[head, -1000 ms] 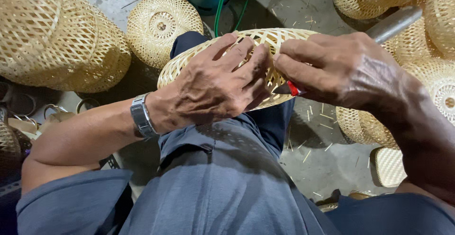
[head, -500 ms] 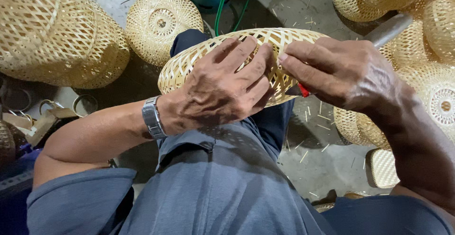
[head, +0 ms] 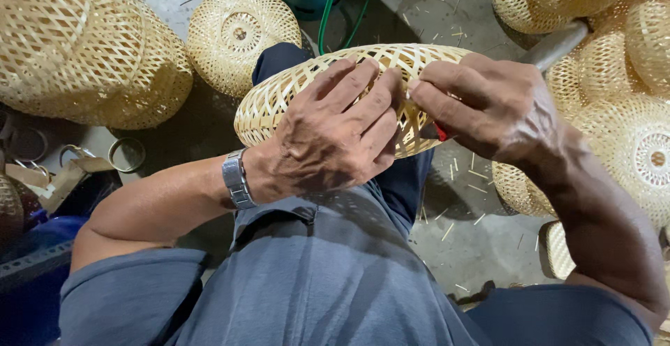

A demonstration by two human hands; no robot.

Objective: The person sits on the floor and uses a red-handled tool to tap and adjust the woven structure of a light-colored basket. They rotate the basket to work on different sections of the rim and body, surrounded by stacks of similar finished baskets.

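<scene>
The person sits with a round woven basket resting on the knee, right in the middle of the scene. It is made of thin, pale bamboo strips crossed into little diamond holes, and it looks light and springy. It is shaped like a shallow dome, and its long side runs from left to right.

The left hand lies flat on the near side of the basket. Its fingers are spread and only a little bent, pressing down on the weave to keep it steady. A silver watch sits on that wrist.

The right hand is at the right end of the basket, touching its edge. It is curled tight around a small tool with a red handle. Only a bit of the red shows under the hand, so I cannot tell what the tool's tip looks like. The two hands almost meet, fingertip to fingertip, on top of the basket.

More baskets of the same kind sit all around on the grey floor: a big tall one far left, a small round one behind, and several piled up on the right. Tiny cut bits of bamboo lie scattered on the floor.
</scene>
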